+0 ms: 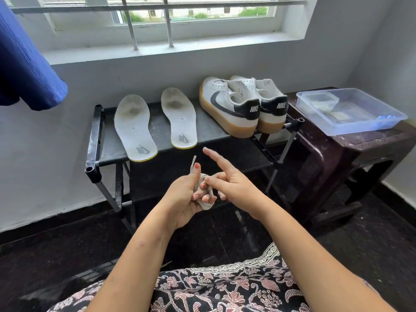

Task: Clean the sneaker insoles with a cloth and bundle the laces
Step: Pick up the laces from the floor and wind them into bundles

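the left hand is curled round a bundle of grey lace, thumb up and pressed against it, fingers wrapped so the coils sit in the palm. one lace end sticks up past the thumb tip. the right hand is partly spread: its forefinger points up and away toward the rack, while the other fingers bend in and touch the lace and the left fingers. both hands are held in the air in front of the rack, above the dark floor.

on the rack's black top shelf lie two white insoles, toe ends toward the wall, heels toward the person. the left insole hangs a little over the front edge; the right insole lies near it, apart. both show grey smudges at the forefoot. to their right stands a pair of white sneakers with black swoosh and heel tabs and tan soles, heels toward the person, side by side and touching.

right of the rack is a dark brown tabletop carrying a clear plastic box with a smaller tub and small items inside. a blue cloth hangs at the upper left, under the barred window. a patterned garment covers the person's lap.
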### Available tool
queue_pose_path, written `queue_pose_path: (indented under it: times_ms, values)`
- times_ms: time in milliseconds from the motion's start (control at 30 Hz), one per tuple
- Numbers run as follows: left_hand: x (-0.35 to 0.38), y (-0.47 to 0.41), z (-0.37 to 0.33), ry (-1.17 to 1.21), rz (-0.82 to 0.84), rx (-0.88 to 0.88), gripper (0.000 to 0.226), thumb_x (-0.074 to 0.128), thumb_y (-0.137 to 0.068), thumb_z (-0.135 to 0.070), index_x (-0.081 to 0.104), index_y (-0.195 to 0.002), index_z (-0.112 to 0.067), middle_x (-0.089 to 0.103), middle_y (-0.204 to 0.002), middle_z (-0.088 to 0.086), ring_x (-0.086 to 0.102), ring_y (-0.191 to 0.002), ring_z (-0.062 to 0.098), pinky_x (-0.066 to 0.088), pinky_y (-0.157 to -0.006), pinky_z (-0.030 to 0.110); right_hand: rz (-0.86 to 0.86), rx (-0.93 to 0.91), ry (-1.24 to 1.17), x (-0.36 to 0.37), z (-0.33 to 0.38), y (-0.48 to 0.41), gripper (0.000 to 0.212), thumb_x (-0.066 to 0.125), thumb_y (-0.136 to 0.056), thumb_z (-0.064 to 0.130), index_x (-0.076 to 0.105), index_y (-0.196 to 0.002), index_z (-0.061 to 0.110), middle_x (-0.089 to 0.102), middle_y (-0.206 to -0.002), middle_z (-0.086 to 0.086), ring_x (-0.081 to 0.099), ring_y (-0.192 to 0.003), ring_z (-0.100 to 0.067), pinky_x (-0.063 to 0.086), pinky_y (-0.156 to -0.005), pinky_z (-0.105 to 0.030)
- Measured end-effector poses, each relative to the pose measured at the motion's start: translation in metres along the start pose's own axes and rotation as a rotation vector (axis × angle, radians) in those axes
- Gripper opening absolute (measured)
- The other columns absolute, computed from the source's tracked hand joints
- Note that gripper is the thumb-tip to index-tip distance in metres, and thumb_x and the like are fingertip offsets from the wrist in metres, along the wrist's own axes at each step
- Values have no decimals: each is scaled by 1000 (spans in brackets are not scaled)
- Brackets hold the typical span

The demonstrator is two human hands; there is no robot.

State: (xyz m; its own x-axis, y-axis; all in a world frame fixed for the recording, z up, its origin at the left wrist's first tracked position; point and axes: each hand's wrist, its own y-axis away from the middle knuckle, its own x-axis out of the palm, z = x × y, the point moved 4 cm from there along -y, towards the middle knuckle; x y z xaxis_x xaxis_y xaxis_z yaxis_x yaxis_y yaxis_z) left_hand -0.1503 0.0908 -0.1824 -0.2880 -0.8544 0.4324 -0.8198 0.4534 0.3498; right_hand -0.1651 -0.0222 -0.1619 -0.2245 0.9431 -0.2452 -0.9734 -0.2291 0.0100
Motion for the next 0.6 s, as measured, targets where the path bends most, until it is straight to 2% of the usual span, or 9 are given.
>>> queue_pose_path:
  times_ms: [67,133,267,333,433,500,567,600]
  values:
    - [0,0,2,15,-34,-21,69,30,-97,-51,55,-49,-9,30,-35,-1,39,-39,13,47,-70,32,8,-34,82,0,0,0,55,52,-96,25,31,-135,58,69,-88,-14,54,-68,-3,43,-63,-15]
    - [-1,0,4,-1,-64,-41,78,28,-96,-54,61,-40,-11,30,-35,-1,38,-40,13,48,-70,32,36,-46,168,1,-1,0,49,49,-97,25,38,-133,57,69,-90,-9,56,-75,-3,41,-65,-13]
    - [-3,1,5,-32,-111,-54,78,29,-92,-61,58,-38,-13,31,-36,1,41,-38,15,50,-68,34,62,-21,201,3,-3,0,43,47,-98,21,45,-129,53,67,-88,16,56,-81,11,38,-66,-4]
    - [-5,0,6,-51,-146,-57,76,30,-91,-63,55,-42,-10,31,-36,2,42,-36,15,51,-68,35,77,-2,199,4,-5,0,44,46,-99,19,45,-129,51,63,-87,23,54,-79,16,37,-65,-1]
    - [-5,-1,8,-100,-160,-74,76,27,-90,-65,47,-42,-9,31,-34,2,40,-33,15,49,-65,33,102,27,234,5,-6,0,39,45,-99,16,50,-133,35,59,-91,28,51,-74,23,35,-65,1]
    - [-4,-1,10,-105,-162,-91,77,28,-92,-63,51,-39,-11,31,-35,1,37,-34,14,49,-61,32,106,42,275,4,-8,0,36,44,-99,17,53,-132,31,62,-100,24,53,-84,21,37,-76,-3]
    - [-3,-2,11,-129,-163,-106,73,30,-94,-58,52,-43,-11,31,-35,0,36,-37,14,50,-60,31,97,50,304,3,-10,-1,35,45,-99,19,56,-129,31,65,-114,16,55,-106,8,39,-92,-13]
    - [-3,-2,11,-146,-156,-113,69,31,-96,-55,50,-47,-10,31,-36,-1,36,-38,14,50,-61,31,93,56,311,2,-11,-1,33,45,-99,18,58,-127,31,65,-115,14,55,-109,4,40,-94,-16]
